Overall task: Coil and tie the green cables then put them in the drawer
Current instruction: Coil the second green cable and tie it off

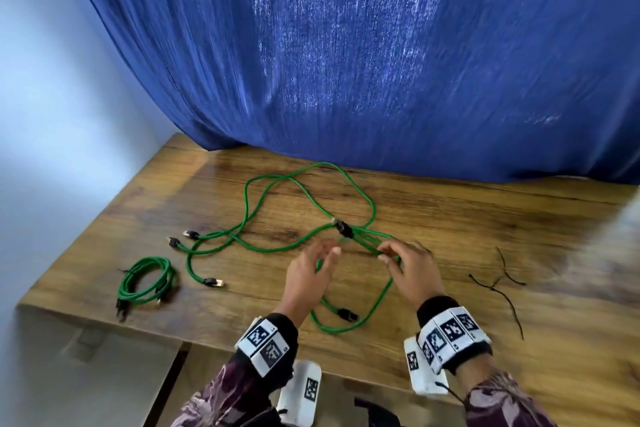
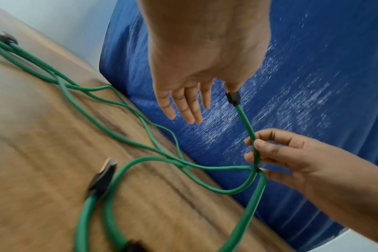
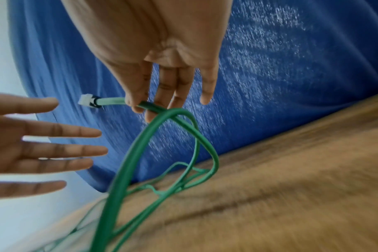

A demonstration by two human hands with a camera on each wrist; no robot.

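On the wooden bench lies one coiled green cable, a finished bundle near the bench's left front corner. The rest is a loose green tangle spread over the middle of the bench; how many cables it holds cannot be told for certain, but five black plugs belonging to it show in the head view: two side by side left of the tangle, one nearer the front edge, one inside the loop by the front edge, and one raised at the middle. Toward the bench's right end lie thin dark tie strands, crossed; two or three, hard to count.

The right hand hovers above the bench with its thumb and forefinger pinching the loose cable just behind the raised plug, the other fingers hanging relaxed and straight. From the pinch the strand falls in loops to the bench.

The left hand is beside it, a short gap away, palm turned toward the right hand, fingers spread and straight, grasping nothing.

A blue curtain hangs behind the bench's far edge.
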